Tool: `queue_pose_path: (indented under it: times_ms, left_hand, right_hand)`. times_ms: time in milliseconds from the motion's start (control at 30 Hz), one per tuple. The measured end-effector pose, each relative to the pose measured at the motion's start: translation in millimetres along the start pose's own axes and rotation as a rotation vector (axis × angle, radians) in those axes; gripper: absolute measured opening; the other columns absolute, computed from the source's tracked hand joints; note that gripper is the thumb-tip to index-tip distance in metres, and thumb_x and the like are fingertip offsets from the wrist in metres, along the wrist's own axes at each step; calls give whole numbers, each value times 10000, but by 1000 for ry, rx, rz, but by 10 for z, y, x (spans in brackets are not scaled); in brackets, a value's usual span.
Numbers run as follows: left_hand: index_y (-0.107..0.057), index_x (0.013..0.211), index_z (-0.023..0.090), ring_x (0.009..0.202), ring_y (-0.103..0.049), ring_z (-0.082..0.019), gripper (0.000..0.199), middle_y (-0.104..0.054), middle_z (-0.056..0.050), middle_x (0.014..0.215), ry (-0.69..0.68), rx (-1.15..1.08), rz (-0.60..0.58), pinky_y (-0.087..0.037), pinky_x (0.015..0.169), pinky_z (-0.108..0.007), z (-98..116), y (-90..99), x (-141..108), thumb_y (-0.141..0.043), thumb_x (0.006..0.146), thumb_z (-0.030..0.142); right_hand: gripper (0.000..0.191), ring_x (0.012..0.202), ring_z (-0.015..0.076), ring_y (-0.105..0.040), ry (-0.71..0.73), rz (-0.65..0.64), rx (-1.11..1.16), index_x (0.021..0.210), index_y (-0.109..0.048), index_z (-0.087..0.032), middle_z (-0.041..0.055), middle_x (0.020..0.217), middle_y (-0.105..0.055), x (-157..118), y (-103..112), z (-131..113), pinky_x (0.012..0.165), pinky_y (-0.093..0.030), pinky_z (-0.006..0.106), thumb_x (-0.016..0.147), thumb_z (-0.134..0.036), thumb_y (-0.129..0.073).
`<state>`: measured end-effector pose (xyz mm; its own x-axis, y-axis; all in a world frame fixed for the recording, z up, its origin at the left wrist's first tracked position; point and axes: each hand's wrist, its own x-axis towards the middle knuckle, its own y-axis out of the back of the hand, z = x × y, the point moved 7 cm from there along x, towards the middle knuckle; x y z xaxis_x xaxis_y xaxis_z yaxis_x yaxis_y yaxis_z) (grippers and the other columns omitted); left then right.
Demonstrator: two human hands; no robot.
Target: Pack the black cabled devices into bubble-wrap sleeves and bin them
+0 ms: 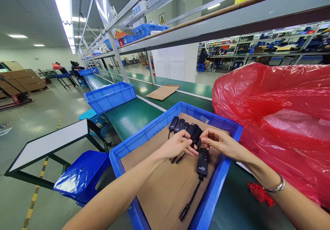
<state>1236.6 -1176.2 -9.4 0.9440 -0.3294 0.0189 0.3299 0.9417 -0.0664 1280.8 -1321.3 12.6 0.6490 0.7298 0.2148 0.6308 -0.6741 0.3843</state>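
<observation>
Over a blue crate [121,153] lined with brown cardboard [160,185], both of my hands are close together. My left hand [179,144] has its fingers curled, with a small reddish bit near the fingertips; what it grips is unclear. The thumb and index finger of my right hand [216,140] are pinched together, their contents too small to tell. Just below the fingers lies a black controller box [203,163] with white lettering, its short cable [192,200] ending in a plug. Behind my left hand, several similar black boxes [177,124] lie side by side, partly hidden.
A large red plastic bag [273,96] lies right of the crate, and a pile of small red pieces [260,193] sits under my right forearm. Another blue crate [110,96] and a cardboard sheet [163,91] are farther along the green bench. At left stands a blue stool [82,175].
</observation>
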Motion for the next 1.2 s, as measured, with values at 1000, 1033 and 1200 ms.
queue_pose_path:
  times_ms: [1000, 1033, 1200]
  left_hand:
    - [-589, 969, 192, 630, -745, -201, 363, -677, -12, 738, 30, 146, 25, -612, 665, -340, -28, -202, -18, -723, 829, 499]
    - [-583, 946, 193, 618, -743, -206, 365, -667, -5, 709, 37, 143, 44, -611, 652, -339, -42, -200, -10, -726, 818, 503]
    - [-539, 929, 198, 618, -757, -240, 484, -657, 3, 681, 53, 104, 85, -605, 610, -334, -96, -180, 32, -743, 764, 604]
  right_hand:
    - [480, 671, 166, -574, -49, -38, -83, 877, -650, -194, 11, 742, -622, -8, -68, 4, 623, -457, 293, 922, -669, -599]
    - [458, 666, 164, -565, -32, -17, -111, 880, -642, -200, 6, 739, -617, -20, -72, -10, 622, -448, 292, 937, -651, -585]
    - [357, 697, 162, -532, 63, 76, -241, 864, -654, -211, 12, 765, -636, -70, -104, -115, 651, -395, 299, 963, -547, -584]
